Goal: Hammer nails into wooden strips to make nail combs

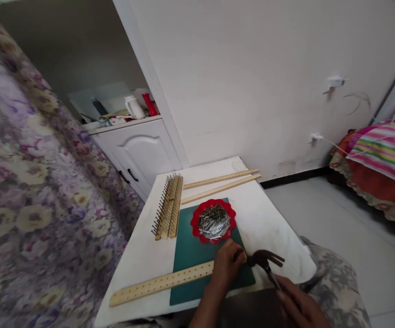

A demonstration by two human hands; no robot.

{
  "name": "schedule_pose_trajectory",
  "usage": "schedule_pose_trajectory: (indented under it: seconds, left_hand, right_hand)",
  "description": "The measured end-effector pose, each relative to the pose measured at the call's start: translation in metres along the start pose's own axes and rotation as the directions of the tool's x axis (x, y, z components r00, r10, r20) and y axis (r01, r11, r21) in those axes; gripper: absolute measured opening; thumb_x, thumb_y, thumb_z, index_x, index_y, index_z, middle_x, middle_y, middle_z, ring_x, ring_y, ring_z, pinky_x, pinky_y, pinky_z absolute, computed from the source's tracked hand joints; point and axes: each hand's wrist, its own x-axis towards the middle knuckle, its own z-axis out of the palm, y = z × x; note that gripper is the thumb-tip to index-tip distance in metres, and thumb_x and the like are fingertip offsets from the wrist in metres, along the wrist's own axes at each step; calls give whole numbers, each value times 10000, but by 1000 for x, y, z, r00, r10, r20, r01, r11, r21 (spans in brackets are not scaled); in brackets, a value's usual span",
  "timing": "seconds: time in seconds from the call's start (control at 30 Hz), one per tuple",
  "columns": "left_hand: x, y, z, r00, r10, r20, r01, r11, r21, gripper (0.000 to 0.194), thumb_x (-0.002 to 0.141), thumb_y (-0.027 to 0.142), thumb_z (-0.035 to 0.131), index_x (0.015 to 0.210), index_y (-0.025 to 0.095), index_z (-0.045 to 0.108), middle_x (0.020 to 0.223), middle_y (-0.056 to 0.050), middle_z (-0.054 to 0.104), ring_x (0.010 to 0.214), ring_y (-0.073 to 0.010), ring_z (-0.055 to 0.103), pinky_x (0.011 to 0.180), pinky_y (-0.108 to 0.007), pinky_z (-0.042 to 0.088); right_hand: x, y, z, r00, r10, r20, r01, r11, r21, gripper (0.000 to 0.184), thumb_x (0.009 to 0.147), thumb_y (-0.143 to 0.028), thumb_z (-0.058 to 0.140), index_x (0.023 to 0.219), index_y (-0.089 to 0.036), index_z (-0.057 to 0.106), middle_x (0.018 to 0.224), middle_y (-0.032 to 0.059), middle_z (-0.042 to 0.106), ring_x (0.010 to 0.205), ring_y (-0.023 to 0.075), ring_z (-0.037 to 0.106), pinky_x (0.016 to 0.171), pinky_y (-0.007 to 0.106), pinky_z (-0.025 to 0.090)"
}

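Note:
My right hand (pixel 298 303) is wrapped round the handle of a claw hammer (pixel 265 259). The hammer's head is close to the right end of a wooden strip (pixel 163 283) with rows of small holes. Over that end my left hand (pixel 225 266) rests, thumb and fingers pinched together; what they hold is too small to make out. The strip lies slantwise across a green cutting mat (pixel 189 255) and past its left edge. Just beyond my left hand, a red scalloped bowl (pixel 231 217) full of loose nails (pixel 214 222) stands on the mat.
The white table (pixel 279 228) also bears wooden strips (pixel 174 209) studded with upright nails at the left. Two thin wooden strips (pixel 221 187) lie at the back. A flowered curtain (pixel 47 182) hangs on the left; a bed (pixel 382 173) stands at the right.

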Motion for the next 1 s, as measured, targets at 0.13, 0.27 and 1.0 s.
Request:
schedule_pose_trajectory:
  seconds: [0.13,0.27,1.0]
  left_hand:
    - [0,-1,1,1000,-2,-21,1,1000,-27,124,719,65,510,652,155,562,687,17,478,613,-93,457,559,-206,297]
    - [1,-1,1,1000,-7,-27,7,1000,-10,138,715,75,524,602,154,521,658,25,451,589,-89,432,544,-208,279]
    - [0,-2,-1,999,-23,28,22,999,46,125,738,113,511,631,170,538,707,-2,497,642,-119,486,564,-223,308]
  right_hand:
    - [18,-19,0,993,13,117,-3,996,-88,425,920,-396,327,1256,-184,477,601,-7,650,439,170,598,498,257,510]
    - [31,-25,-1,994,-92,64,105,963,-246,379,912,-373,357,1187,-157,502,656,13,650,624,199,656,615,272,505]
    - [25,-14,8,996,-80,30,85,979,-187,400,892,-417,403,1188,-208,572,644,12,713,610,193,666,603,230,531]
